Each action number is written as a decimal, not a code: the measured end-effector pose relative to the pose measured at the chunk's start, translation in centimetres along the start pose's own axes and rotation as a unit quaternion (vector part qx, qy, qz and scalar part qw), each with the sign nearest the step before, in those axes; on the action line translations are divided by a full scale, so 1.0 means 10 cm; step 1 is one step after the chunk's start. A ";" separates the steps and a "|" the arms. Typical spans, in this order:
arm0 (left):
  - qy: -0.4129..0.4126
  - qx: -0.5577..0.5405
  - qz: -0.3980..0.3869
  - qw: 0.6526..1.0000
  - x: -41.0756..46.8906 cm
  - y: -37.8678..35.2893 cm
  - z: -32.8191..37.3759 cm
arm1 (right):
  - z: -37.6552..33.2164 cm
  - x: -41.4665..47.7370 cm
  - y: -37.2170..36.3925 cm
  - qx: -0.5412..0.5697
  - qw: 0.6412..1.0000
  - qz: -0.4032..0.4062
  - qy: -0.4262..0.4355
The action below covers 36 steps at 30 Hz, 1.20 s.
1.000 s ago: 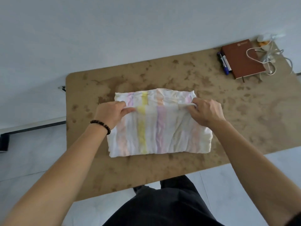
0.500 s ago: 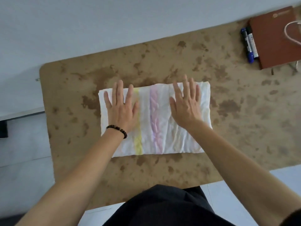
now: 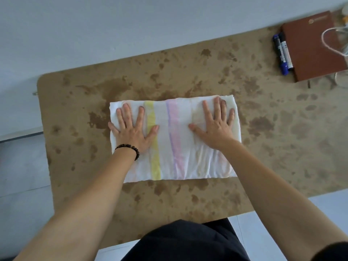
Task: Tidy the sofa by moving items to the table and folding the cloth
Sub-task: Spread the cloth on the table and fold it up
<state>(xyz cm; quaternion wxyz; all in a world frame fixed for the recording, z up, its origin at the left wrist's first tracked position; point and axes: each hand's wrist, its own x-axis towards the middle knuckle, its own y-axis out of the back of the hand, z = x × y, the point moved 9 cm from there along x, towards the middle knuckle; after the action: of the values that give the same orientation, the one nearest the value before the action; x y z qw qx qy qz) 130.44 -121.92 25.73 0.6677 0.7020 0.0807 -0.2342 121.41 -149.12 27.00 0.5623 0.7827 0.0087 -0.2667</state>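
Folding looks nearly done: the cloth [image 3: 175, 140] lies in a neat block in the middle of the counter [image 3: 282, 147]. Both arms reach forward, and the left hand [image 3: 132, 129] and right hand [image 3: 216, 127] press flat on it, fingers spread apart, gripping nothing.

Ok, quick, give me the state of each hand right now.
Left hand: open, palm flat on the folded cloth, holding nothing.
Right hand: open, fingers spread, flat on the cloth, holding nothing.

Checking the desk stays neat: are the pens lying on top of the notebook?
No, the pens lie on the table beside the notebook's left edge.
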 end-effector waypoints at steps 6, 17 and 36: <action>-0.125 -0.071 0.150 0.978 -0.73 0.31 0.77 | 0.59 -0.61 0.45 0.216 0.944 0.183 -0.168; -0.376 -0.018 0.057 0.925 -1.60 -0.34 1.90 | 1.07 -0.51 0.11 0.366 0.902 -0.051 -0.221; -0.362 0.023 0.063 0.930 -2.42 -0.67 1.71 | 1.46 -1.74 -0.46 0.529 0.789 -0.065 -0.305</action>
<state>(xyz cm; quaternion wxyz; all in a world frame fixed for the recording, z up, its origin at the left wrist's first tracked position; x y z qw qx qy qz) 102.58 -133.13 30.33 0.6485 0.5883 -0.2168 -0.4316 99.06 -155.34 27.10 0.0148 0.8335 -0.2549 -0.4900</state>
